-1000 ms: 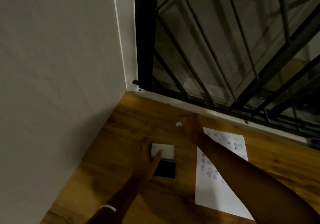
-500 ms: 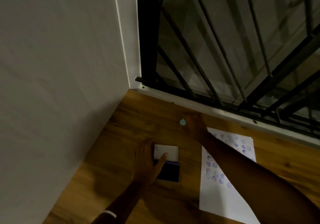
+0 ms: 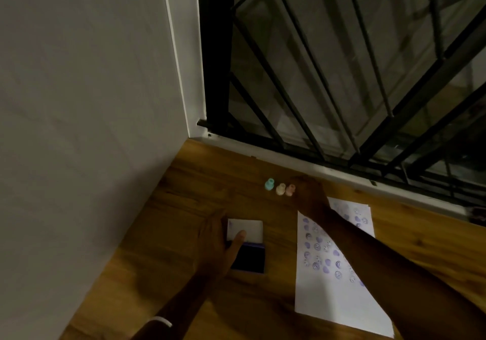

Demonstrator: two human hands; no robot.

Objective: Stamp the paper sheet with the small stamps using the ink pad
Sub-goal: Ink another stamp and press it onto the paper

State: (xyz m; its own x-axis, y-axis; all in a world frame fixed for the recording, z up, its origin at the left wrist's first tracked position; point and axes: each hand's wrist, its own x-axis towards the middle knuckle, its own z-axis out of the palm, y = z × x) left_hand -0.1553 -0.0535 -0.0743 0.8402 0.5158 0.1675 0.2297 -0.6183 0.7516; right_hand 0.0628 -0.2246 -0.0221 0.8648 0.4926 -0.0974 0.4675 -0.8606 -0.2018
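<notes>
The ink pad [image 3: 249, 259] lies open on the wooden table, dark purple, with its white lid [image 3: 249, 228] folded back. My left hand [image 3: 217, 242] grips the pad's left side, thumb pressed on the lid. Three small stamps stand in a row near the window sill: teal [image 3: 269, 184], cream [image 3: 280, 189] and pink [image 3: 290, 190]. My right hand [image 3: 309, 193] sits right beside the pink stamp with its fingers curled; whether it grips the stamp is hidden. The white paper sheet [image 3: 326, 295], covered with several purple prints, lies under my right forearm.
A grey wall [image 3: 79, 129] runs close along the left of the wooden table [image 3: 189, 195]. A window with black metal bars [image 3: 342, 76] and a white sill borders the far edge just behind the stamps.
My right hand has let go of the teal stamp, which now stands on the table, and has drawn back to the right, uncovering the cream and pink stamps. My left hand stays on the pad.
</notes>
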